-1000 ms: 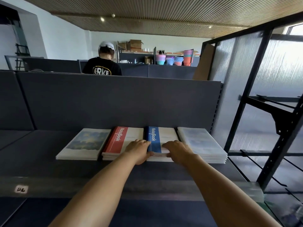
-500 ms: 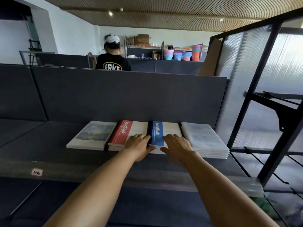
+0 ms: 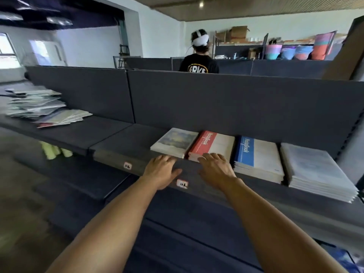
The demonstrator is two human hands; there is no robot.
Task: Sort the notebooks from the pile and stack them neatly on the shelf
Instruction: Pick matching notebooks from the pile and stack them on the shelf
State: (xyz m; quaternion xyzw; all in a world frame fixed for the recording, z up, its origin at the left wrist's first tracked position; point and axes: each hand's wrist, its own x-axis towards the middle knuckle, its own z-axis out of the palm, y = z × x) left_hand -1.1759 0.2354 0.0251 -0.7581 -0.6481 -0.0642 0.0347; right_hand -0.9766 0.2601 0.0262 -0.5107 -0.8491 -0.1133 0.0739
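Several neat stacks of notebooks lie in a row on the dark grey shelf [image 3: 122, 142]: a painted-cover stack [image 3: 174, 141], a red "NoteBook" stack [image 3: 213, 143], a blue "NoteBook" stack [image 3: 258, 156] and a pale stack [image 3: 315, 170] at the right end. A loose pile of notebooks [image 3: 39, 107] lies far left on the same shelf. My left hand [image 3: 160, 171] hovers with relaxed fingers at the shelf's front edge, before the painted stack. My right hand [image 3: 215, 168] has its straight fingers on the near edge of the red stack. Neither hand holds anything.
A dark back panel [image 3: 216, 103] rises behind the shelf. A person in a black shirt [image 3: 199, 60] stands beyond it, facing away. White price labels [image 3: 182, 183] sit on the shelf lip. Pale green items [image 3: 53, 151] lie under the shelf at left.
The view has swung left, bringing the loose pile into sight. Both hands have left the blue stack and shifted left, to the red stack and the shelf edge.
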